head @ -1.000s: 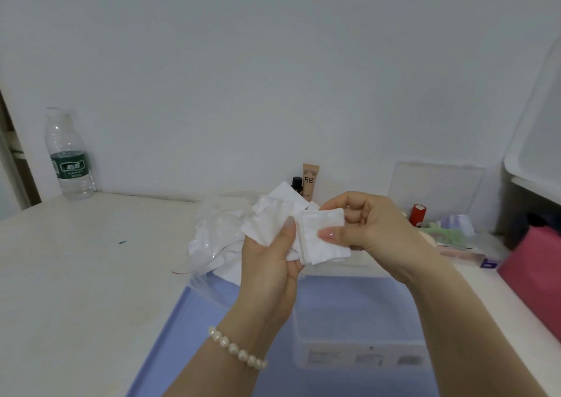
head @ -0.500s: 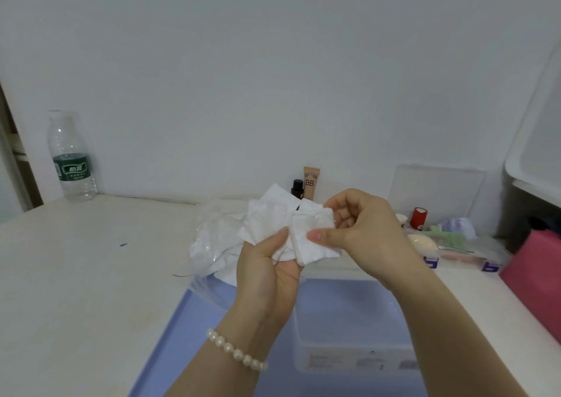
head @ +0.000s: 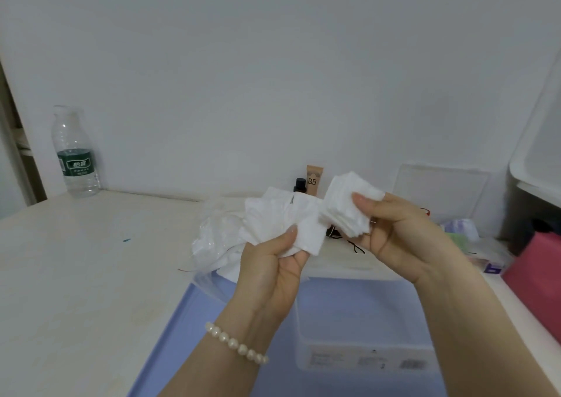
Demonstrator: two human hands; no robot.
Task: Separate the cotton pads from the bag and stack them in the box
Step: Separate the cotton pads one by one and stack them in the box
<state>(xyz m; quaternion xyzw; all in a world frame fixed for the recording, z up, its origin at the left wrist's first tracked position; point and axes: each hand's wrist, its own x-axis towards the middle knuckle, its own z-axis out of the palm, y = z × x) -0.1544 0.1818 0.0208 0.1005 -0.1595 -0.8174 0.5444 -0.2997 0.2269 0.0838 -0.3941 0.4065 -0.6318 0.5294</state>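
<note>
The right hand point(head: 403, 235) pinches a neat stack of cotton pads point(head: 349, 211), thumb on top, lifted just clear of the looser pads point(head: 282, 223) that the left hand point(head: 273, 272) grips together with the crumpled plastic bag point(head: 215, 244). To do this well, the stack's edges should be kept squared and the pinch firm near one side, so that no pad fans out on the way down. The clear box point(head: 364, 363) sits on the desk point(head: 76, 275) directly below both hands; no pads show inside it from here. The bag appears to hold more pads.
</note>
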